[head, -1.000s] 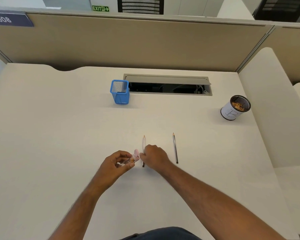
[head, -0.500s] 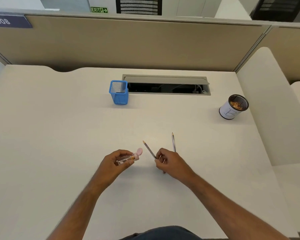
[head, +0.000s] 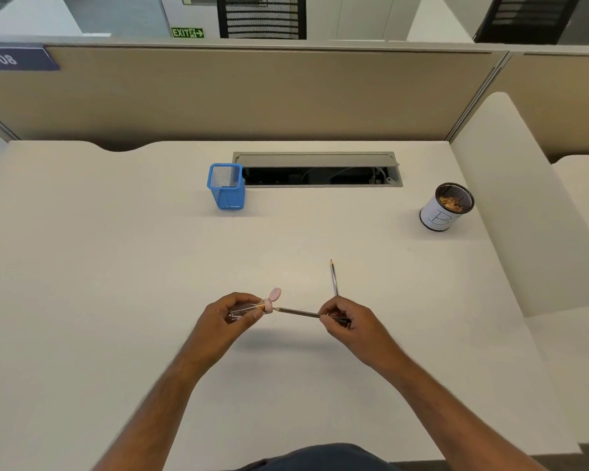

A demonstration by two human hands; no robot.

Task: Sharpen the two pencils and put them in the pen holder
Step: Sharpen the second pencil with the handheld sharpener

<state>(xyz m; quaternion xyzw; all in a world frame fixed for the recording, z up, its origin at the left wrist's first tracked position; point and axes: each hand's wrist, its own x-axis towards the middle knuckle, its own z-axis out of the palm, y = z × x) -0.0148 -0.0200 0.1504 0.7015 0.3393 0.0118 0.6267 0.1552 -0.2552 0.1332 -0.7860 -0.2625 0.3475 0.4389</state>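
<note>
My left hand [head: 233,312] grips a small clear sharpener [head: 252,308] with a pink end, its pink cap flipped open. My right hand [head: 347,321] holds a dark pencil [head: 296,312] near its back end, lying level, its tip pointing left and just at the sharpener's pink opening. The second pencil [head: 334,277] lies flat on the desk just behind my right hand, tip pointing away from me. The blue mesh pen holder [head: 225,186] stands upright and empty at the back centre of the desk.
A white cup [head: 439,215] holding pencil shavings stands at the right. An open cable tray [head: 320,171] is sunk into the desk behind the holder. Beige partition walls close the back and right side.
My right hand has lifted one pencil off the desk and turned it from pointing away to pointing left, bringing its tip up to the sharpener in my left hand.
</note>
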